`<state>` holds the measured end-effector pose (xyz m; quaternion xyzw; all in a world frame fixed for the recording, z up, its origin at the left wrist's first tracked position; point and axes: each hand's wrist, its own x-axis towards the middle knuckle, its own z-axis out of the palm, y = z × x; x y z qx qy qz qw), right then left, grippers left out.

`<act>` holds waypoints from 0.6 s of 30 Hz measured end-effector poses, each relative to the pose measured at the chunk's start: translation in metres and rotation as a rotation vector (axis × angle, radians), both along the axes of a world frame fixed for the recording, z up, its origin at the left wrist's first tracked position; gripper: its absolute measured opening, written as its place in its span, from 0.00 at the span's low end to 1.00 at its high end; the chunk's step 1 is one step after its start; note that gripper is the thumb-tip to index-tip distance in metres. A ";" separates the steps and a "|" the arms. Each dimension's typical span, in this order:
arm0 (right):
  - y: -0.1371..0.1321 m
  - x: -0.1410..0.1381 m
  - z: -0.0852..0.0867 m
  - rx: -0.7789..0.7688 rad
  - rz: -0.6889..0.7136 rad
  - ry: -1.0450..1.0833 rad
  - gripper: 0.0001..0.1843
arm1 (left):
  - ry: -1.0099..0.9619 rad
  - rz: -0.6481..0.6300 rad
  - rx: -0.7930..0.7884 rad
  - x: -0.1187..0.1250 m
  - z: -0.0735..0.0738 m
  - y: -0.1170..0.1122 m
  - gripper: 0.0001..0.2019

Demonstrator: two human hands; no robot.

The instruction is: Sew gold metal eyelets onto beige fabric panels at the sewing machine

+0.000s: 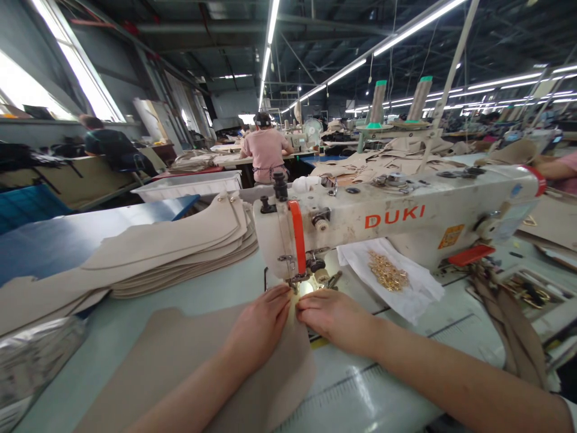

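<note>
A flat beige fabric panel (198,337) lies on the bed of a white sewing machine (342,210), its far end under the needle area. My left hand (264,322) rests on the panel with its fingers bent and together, gripping it just left of the presser foot (295,281). At the panel's right edge, my right hand (333,313) is closed, fingertips pinched on the material close to the foot. The fingertips of both hands nearly meet, and what lies right beneath them is partly hidden.
A stack of beige panels (189,252) lies left of the machine. Small gold metal pieces (387,270) sit on a white sheet (419,297) under the arm. Brown strips (509,325) hang at the right beside a tray of metal parts (536,288). Other people work farther back.
</note>
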<state>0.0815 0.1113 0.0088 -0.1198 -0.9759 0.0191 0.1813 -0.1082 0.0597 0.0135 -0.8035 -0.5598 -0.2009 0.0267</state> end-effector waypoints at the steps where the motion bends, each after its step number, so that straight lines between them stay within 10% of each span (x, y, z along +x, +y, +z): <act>1: 0.000 0.000 0.000 0.002 -0.001 0.000 0.08 | -0.002 -0.002 0.005 0.000 0.000 0.000 0.18; 18: -0.018 -0.004 0.001 0.102 0.084 -0.036 0.08 | -0.021 0.014 0.004 -0.006 0.001 -0.033 0.16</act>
